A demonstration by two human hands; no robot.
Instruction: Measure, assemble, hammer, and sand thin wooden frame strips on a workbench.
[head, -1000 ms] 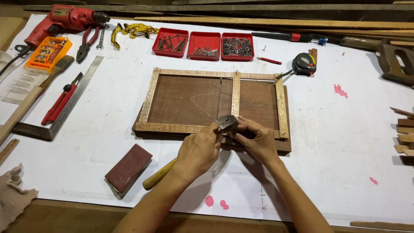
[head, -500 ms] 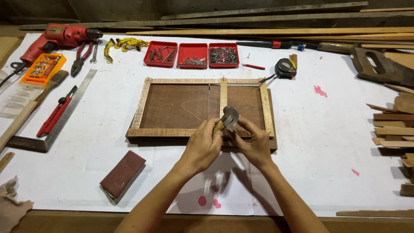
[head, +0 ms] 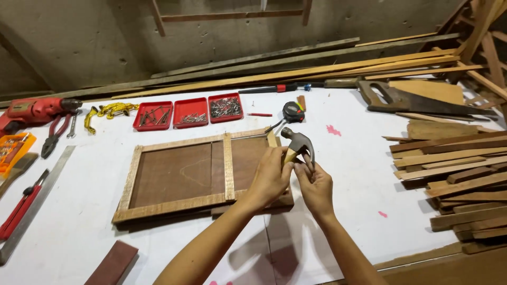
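1. Steel-headed and wooden-handled, a claw hammer [head: 297, 143] is held up over the right end of a wooden frame [head: 179, 174] on the white-covered bench [head: 359, 174], its head uppermost and pointing away from the person.

2. Wrapped round the hammer's pale handle just below the head, the left hand [head: 270, 177] holds it closed-fisted, with the handle's long axis running from the palm up and slightly right toward the far edge of the bench.

3. Fingertips of the right hand [head: 316, 186] pinch narrowly at the curved claw; whether something small sits between them cannot be told.

4. Both hands touch the tool and each other, the left lying nearer the frame, the right toward the bench's right side.

5. Beneath and to the left, the frame lies flat with a brown panel inside and one upright divider [head: 228, 166], its long sides running parallel to the near edge of the bench.

6. Along the far edge stand three red trays [head: 190, 112] of nails and screws, a tape measure [head: 292, 112] just beyond the hammer head, and a handsaw [head: 406, 100] toward the far right corner.

7. Stacked timber offcuts [head: 454, 174] crowd the right edge, well apart from the hands.

8. At the left edge sit a red drill [head: 31, 111], pliers [head: 53, 140] and a steel rule [head: 37, 200]; nothing stands between the hands and the frame.
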